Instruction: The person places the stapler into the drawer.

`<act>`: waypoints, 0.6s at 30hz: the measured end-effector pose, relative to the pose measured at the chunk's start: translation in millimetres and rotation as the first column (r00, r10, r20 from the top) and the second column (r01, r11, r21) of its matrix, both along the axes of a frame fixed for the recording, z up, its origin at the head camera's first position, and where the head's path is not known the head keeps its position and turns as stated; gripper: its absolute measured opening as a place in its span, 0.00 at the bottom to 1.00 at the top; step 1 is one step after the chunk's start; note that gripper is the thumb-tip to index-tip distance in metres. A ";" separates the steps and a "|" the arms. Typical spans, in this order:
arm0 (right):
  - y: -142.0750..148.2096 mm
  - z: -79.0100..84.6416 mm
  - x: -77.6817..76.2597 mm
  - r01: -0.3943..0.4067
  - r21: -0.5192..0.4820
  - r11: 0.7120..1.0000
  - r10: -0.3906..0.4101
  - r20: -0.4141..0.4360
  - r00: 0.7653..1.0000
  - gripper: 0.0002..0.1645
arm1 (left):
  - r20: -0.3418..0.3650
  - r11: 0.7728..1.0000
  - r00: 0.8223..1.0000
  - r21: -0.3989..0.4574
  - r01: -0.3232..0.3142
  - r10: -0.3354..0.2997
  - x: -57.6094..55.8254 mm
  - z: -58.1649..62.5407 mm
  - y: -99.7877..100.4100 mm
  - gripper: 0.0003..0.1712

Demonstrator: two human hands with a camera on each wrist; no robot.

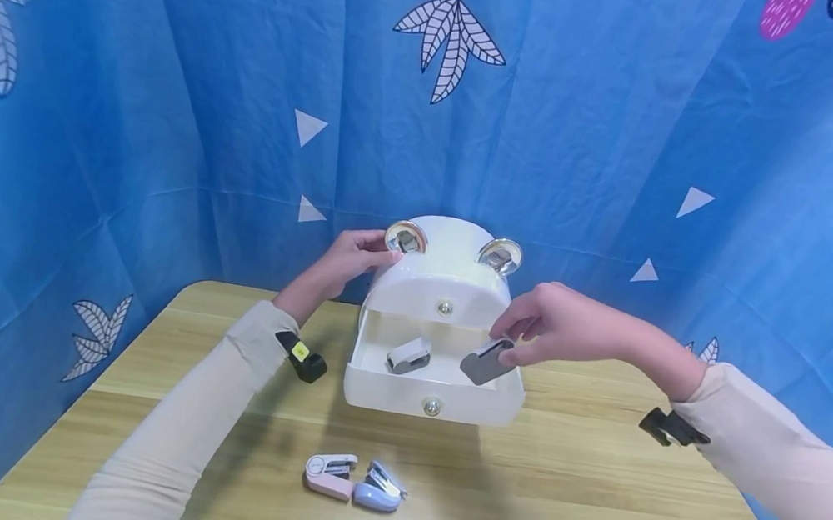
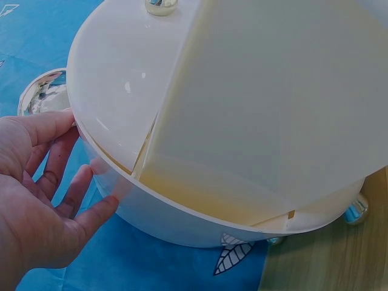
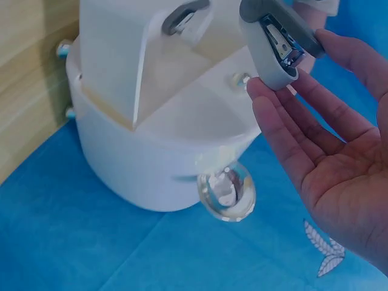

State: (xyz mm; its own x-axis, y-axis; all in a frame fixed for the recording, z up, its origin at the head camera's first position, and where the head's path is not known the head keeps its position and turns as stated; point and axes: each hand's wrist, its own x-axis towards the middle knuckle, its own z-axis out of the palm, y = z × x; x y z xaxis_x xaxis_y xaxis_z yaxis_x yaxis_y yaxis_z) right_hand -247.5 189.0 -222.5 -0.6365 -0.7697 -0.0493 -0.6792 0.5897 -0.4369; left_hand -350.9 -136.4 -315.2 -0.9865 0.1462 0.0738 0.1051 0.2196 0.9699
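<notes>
A white storage box (image 1: 448, 242) with round mirrored ears stands at the back of the table, its lower drawer (image 1: 389, 391) pulled out. My left hand (image 1: 344, 263) rests against the box's left side by the ear, with loosely bent fingertips (image 2: 106, 209) on its curved wall. Between thumb and fingers, my right hand (image 1: 568, 329) pinches a grey and white stapler (image 3: 267, 63) above the drawer's right part. Inside the drawer, toward the left, lies another grey and white stapler (image 1: 410, 354).
In front of the box, a pink and white stapler (image 1: 329, 478) and a blue stapler (image 1: 379, 495) lie side by side on the wooden table (image 1: 590, 494). Behind the table hangs a blue curtain (image 1: 578, 142) with leaf prints.
</notes>
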 end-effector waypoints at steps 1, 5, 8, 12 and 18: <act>-0.6 0.7 -3.1 0.006 0.007 1.000 -0.006 0.001 1.000 0.16 | 0.001 1.000 1.000 -0.001 0.000 0.000 0.2 0.2 0.0 0.25; -4.7 2.8 -13.0 0.014 0.035 0.999 -0.013 -0.009 1.000 0.15 | 0.004 1.000 1.000 -0.004 -0.002 0.002 0.8 1.4 0.1 0.25; -8.3 1.8 -20.1 0.007 0.058 0.998 -0.006 -0.022 1.000 0.14 | 0.007 1.000 1.000 0.000 -0.003 0.003 0.2 1.6 0.3 0.25; -14.0 -2.7 -26.8 -0.006 0.091 0.996 0.010 -0.040 0.999 0.12 | 0.007 1.000 1.000 -0.001 0.000 0.000 -0.6 1.4 -0.1 0.25; -24.7 -11.8 -30.4 -0.038 0.108 0.993 0.046 -0.066 0.997 0.09 | 0.010 1.000 1.000 -0.003 0.006 -0.006 -1.0 0.8 -0.7 0.25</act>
State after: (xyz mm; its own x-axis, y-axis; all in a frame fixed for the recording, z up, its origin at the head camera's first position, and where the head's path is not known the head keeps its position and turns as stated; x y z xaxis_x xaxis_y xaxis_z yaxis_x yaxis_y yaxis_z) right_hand -277.9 164.3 -234.3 -0.6085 -0.7884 -0.0902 -0.7304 0.6009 -0.3247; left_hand -351.9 -137.1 -314.4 -0.9863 0.1522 0.0631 0.0963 0.2221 0.9703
